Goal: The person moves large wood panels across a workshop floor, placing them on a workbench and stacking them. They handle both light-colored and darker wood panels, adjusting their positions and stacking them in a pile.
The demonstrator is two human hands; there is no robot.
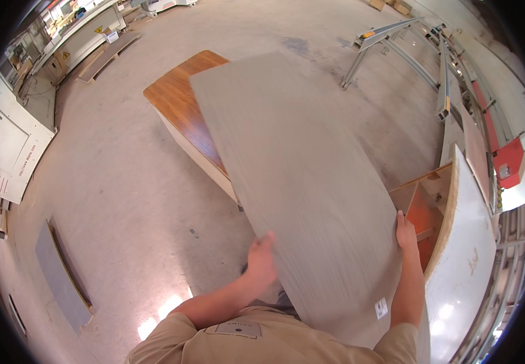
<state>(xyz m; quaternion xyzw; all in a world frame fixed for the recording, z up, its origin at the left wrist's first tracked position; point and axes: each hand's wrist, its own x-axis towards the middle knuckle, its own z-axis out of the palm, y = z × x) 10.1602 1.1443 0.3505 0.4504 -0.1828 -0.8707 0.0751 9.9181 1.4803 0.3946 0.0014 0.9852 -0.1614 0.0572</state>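
Note:
A long grey wood-grain panel [311,176] stretches away from my body, tilted, with a small white label [381,308] near its close right corner. My right hand [405,232] grips the panel's right edge, thumb on the top face and the other fingers hidden below. At the left edge is my left hand [262,261], slightly blurred, closed around the edge with its fingers partly hidden. Beyond the panel's left side shows a brown glossy wooden top [197,91] on a pale base. The panel's far end overlaps this top; whether they touch I cannot tell.
On my right stands an open cabinet [423,212] with orange-brown inner boards and a white side panel [465,242]. Metal rails on legs [390,36] run at the far right. A grey board [62,276] lies on the left floor, near white machinery [10,139].

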